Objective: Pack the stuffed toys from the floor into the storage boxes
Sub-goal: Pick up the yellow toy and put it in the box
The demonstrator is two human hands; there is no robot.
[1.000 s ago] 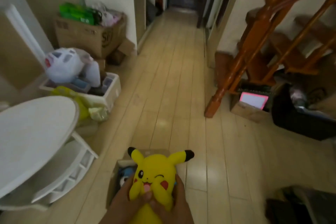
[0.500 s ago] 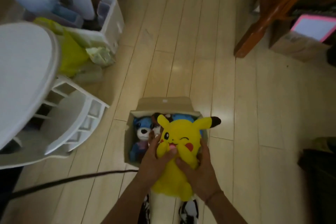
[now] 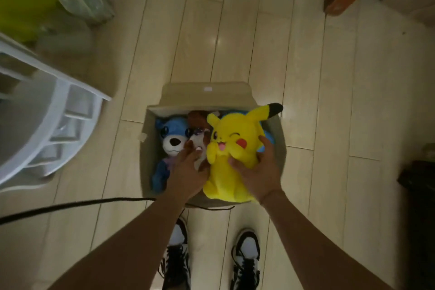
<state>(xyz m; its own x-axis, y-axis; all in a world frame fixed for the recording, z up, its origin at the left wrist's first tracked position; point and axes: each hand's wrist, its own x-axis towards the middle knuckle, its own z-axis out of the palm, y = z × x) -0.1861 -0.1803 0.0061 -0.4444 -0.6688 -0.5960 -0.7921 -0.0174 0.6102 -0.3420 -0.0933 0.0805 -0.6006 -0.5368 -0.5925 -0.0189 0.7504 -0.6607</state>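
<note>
Holding the yellow plush (image 3: 231, 148) over the right half of the cardboard box (image 3: 207, 94), the right hand (image 3: 259, 173) curls its fingers and thumb round the toy's side and belly; the left hand (image 3: 188, 172) lies beside it with fingers fairly straight, touching the brown-and-white plush (image 3: 199, 134) in the middle of the box; a blue plush (image 3: 170, 134) fills the left side, face up, and something blue shows behind the yellow toy at the right wall; the yellow toy's black-tipped ear pokes past the box's right rim; the far flap stands folded outward; bare wooden floor (image 3: 235, 30) lies open beyond and right of the box; a white shelf unit (image 3: 61, 110) stands near on the left.
</note>
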